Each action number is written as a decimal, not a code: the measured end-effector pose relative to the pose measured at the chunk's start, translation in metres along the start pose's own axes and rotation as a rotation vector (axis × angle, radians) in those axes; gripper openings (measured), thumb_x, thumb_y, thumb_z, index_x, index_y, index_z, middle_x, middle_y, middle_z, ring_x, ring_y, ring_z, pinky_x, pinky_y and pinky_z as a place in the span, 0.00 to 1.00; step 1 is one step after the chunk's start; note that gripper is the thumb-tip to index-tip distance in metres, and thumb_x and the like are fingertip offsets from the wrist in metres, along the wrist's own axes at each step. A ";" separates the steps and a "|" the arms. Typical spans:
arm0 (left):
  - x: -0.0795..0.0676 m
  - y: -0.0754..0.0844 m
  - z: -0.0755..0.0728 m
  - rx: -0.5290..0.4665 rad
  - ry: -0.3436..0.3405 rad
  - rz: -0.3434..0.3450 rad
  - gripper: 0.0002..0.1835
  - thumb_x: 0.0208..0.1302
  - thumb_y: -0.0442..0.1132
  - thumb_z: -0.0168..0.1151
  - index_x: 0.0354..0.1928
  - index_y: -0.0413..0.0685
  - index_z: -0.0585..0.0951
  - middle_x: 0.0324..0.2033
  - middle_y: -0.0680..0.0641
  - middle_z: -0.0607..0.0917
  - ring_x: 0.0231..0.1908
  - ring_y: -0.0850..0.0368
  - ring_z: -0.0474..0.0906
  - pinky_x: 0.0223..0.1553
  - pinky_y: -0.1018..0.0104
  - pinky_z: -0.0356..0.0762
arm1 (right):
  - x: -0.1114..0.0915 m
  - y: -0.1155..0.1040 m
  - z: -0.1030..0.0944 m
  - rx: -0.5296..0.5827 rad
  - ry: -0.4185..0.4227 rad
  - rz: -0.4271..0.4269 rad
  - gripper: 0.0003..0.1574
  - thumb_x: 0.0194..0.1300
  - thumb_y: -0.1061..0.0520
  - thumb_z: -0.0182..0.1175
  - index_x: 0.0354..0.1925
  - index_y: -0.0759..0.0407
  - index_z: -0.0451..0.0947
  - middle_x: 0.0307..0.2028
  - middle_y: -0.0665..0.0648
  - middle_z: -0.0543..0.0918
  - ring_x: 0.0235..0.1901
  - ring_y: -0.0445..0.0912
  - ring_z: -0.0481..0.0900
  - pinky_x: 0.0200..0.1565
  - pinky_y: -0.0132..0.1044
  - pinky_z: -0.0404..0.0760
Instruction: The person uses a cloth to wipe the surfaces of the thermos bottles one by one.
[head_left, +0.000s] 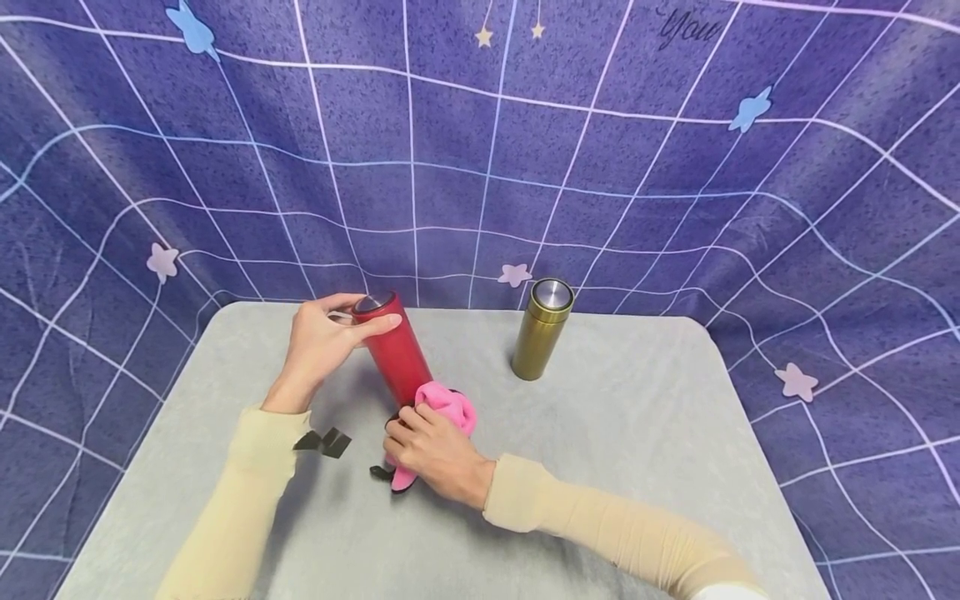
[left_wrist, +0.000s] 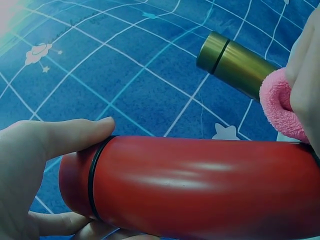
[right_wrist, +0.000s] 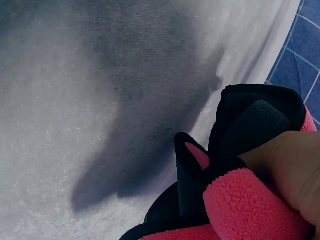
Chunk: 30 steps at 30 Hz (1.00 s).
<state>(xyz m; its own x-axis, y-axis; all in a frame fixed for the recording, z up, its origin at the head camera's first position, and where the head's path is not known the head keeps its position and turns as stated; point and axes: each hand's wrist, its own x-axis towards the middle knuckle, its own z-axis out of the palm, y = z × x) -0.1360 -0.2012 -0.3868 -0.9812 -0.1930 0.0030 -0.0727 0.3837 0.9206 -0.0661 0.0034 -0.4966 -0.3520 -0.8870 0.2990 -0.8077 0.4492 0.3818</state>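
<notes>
A red thermos flask (head_left: 396, 354) leans with its silver-topped lid end up and to the left. My left hand (head_left: 324, 337) grips it round the lid, thumb on one side and fingers on the other in the left wrist view. At the flask's lower end my right hand (head_left: 435, 446) holds a bunched pink and black cloth (head_left: 447, 406) against it. The cloth (right_wrist: 250, 207) is fuzzy pink on one face and dark on the other, with folds hanging below the fingers in the right wrist view. The flask's base is hidden behind cloth and hand.
A gold-green thermos flask (head_left: 542, 333) stands upright at the back, right of the red one. The table (head_left: 630, 467) has a pale grey cover. Behind it hangs a purple-blue curtain (head_left: 450, 167) with grid lines and stars. A dark strap (head_left: 326, 442) sticks out by the left cuff.
</notes>
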 end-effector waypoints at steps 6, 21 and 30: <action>-0.002 -0.001 -0.002 -0.032 -0.008 -0.010 0.41 0.50 0.57 0.88 0.62 0.40 0.85 0.44 0.42 0.90 0.32 0.63 0.89 0.29 0.70 0.85 | -0.001 0.000 0.000 0.010 0.011 -0.003 0.08 0.69 0.55 0.68 0.46 0.45 0.86 0.41 0.43 0.84 0.45 0.45 0.73 0.51 0.36 0.72; -0.006 -0.004 -0.010 -0.028 0.019 -0.026 0.42 0.48 0.59 0.88 0.63 0.44 0.85 0.43 0.42 0.92 0.35 0.63 0.89 0.31 0.69 0.83 | 0.002 0.004 -0.006 0.127 0.154 0.032 0.07 0.73 0.50 0.67 0.48 0.46 0.87 0.43 0.42 0.87 0.45 0.45 0.76 0.51 0.36 0.74; -0.004 -0.014 -0.003 0.066 0.019 0.088 0.38 0.47 0.62 0.87 0.59 0.50 0.88 0.47 0.47 0.91 0.44 0.53 0.88 0.41 0.69 0.83 | -0.008 0.019 -0.014 0.344 0.282 0.132 0.27 0.53 0.54 0.82 0.53 0.46 0.89 0.50 0.45 0.87 0.51 0.46 0.79 0.58 0.40 0.78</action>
<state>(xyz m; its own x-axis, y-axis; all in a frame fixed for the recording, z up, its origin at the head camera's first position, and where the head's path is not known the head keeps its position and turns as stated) -0.1305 -0.2081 -0.3984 -0.9807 -0.1731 0.0911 0.0017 0.4583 0.8888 -0.0724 0.0203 -0.4795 -0.3581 -0.7396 0.5699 -0.8915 0.4523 0.0268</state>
